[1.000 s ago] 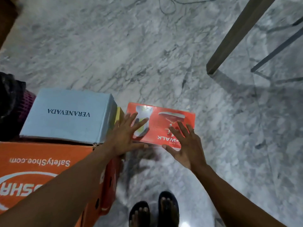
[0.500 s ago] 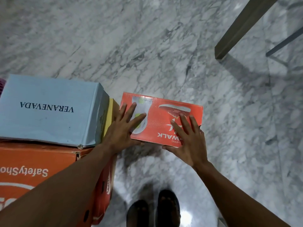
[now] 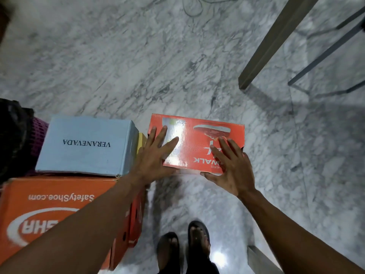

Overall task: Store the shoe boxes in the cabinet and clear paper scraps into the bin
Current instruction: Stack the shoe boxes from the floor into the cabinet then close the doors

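Observation:
A red shoe box (image 3: 197, 139) with a shoe picture and "WALK" lettering is held level above the marble floor, casting a shadow below it. My left hand (image 3: 154, 155) grips its near left corner, fingers spread across the lid. My right hand (image 3: 229, 167) grips the near right edge, fingers on top and thumb at the front rim. To the left, a light blue "VERANEVADA" box (image 3: 85, 145) rests on a big orange "SafetyShoe.com" box (image 3: 49, 204). A yellow box edge (image 3: 141, 141) peeks out between the blue and red boxes. No cabinet, bin or paper scraps are visible.
A grey table leg (image 3: 272, 42) and thin dark metal legs (image 3: 325, 52) stand at the upper right. A purple mesh basket (image 3: 38, 139) and a dark bundle (image 3: 13, 135) sit at the far left. My sandalled feet (image 3: 183, 246) are below the red box. A thin cable (image 3: 193, 6) lies on the far floor.
Both hands keep their hold on the red box, which now looks slightly nearer and larger. The view dipped and came back.

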